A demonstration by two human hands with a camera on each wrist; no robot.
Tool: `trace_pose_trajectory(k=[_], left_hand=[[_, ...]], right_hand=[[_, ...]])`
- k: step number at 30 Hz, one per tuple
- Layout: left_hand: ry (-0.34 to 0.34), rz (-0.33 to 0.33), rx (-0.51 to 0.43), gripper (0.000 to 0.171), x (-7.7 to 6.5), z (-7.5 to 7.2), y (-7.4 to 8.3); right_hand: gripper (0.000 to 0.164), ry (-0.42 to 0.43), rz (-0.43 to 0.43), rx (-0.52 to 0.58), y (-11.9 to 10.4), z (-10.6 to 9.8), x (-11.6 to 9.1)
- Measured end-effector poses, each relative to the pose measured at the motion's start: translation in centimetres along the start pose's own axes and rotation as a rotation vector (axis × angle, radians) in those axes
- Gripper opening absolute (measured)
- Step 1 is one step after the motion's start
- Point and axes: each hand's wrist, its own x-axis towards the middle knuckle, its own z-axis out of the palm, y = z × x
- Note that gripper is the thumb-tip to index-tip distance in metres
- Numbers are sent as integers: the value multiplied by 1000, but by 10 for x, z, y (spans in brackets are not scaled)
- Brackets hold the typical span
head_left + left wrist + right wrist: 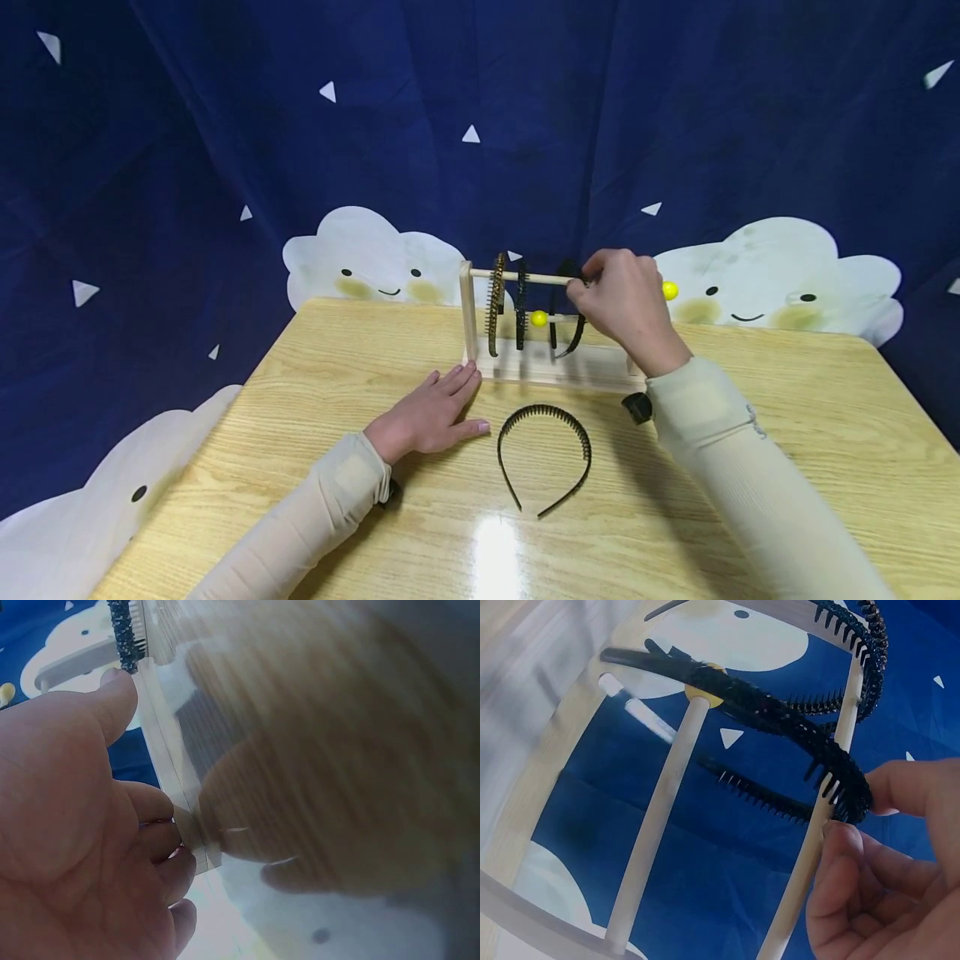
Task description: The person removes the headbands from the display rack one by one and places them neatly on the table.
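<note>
My right hand (626,304) pinches a black toothed headband (780,709) at the top of its arch. In the right wrist view that headband lies across the upper rod (802,877) of a wooden rack (468,312), its ends hanging down. Further left on the same rod hang a gold-brown headband (495,304) and a sparkly black headband (521,308). My left hand (435,412) rests palm down, its fingertips against the left end of the rack's base. Another dark toothed headband (589,458) lies on the table between my hands.
The rack stands near the back of the wood-grain table (360,342). Yellow balls (538,318) show on the rack, one just right of my right hand. A dark blue curtain (420,167) with white clouds and triangles hangs behind the table.
</note>
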Motion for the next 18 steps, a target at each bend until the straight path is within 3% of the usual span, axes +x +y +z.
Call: trace_pose_trajectory(k=[18], left_hand=[[-10, -10, -1, 86, 0, 1, 0]], right_hand=[[24, 125, -49, 78, 4, -5, -2]])
